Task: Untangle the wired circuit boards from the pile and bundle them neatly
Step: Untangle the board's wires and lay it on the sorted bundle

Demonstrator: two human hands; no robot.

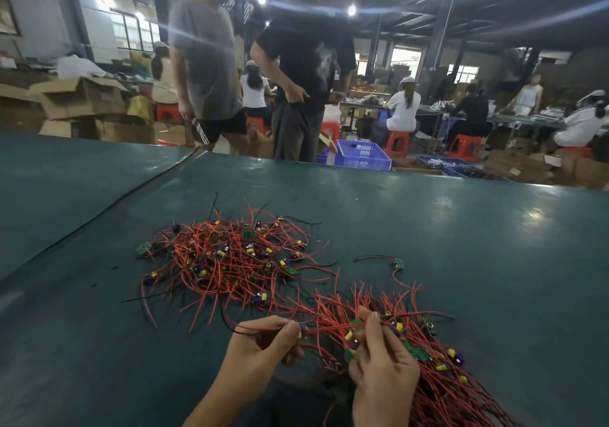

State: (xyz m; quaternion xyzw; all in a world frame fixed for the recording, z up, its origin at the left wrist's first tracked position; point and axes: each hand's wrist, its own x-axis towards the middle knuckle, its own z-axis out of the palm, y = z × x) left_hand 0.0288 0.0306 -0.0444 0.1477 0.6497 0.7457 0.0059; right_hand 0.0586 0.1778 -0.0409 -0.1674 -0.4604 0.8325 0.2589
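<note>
1. the tangled pile of wired circuit boards [230, 262] lies mid-bench [461, 222].
2. the bundle [438, 380] lies nearer, right of it.
3. a lone wired board [399, 263] sits behind the bundle.

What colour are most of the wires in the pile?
Red, with a few black ones, as the pile shows in the head view, the only view.

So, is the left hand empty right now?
No, the left hand pinches a wired circuit board whose red wire runs to the bundle in the right hand.
</note>
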